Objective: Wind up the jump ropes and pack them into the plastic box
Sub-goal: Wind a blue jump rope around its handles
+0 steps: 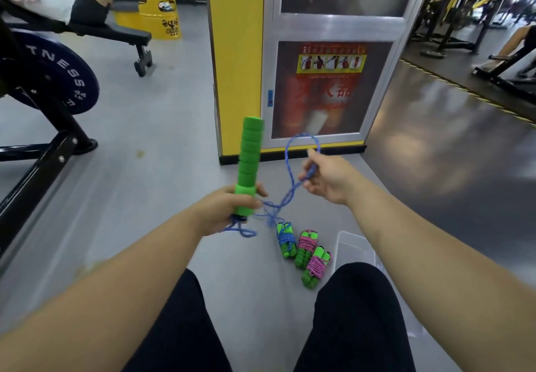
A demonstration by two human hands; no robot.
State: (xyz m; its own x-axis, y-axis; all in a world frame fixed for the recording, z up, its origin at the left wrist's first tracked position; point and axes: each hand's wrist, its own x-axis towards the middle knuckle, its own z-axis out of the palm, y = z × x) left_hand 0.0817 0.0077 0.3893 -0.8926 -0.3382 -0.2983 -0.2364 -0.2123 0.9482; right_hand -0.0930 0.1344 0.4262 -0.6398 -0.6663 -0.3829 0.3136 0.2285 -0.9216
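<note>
My left hand (229, 212) grips the lower end of an upright green foam jump-rope handle (250, 157). A blue rope (290, 165) runs from under that hand up into a loop, and my right hand (327, 178) pinches it at the right side. On the floor below lie three wound bundles with green handles: one wrapped in blue rope (285, 239) and two wrapped in pink rope (307, 245) (315, 265). A clear plastic box (352, 245) stands just right of them, partly hidden by my right knee.
A yellow pillar (236, 52) and a fire-extinguisher cabinet (333, 81) stand straight ahead. A weight bench with a blue plate (55, 76) is at the left, with a person on it. A yellow bucket (161, 12) sits behind. Gym machines stand at the far right.
</note>
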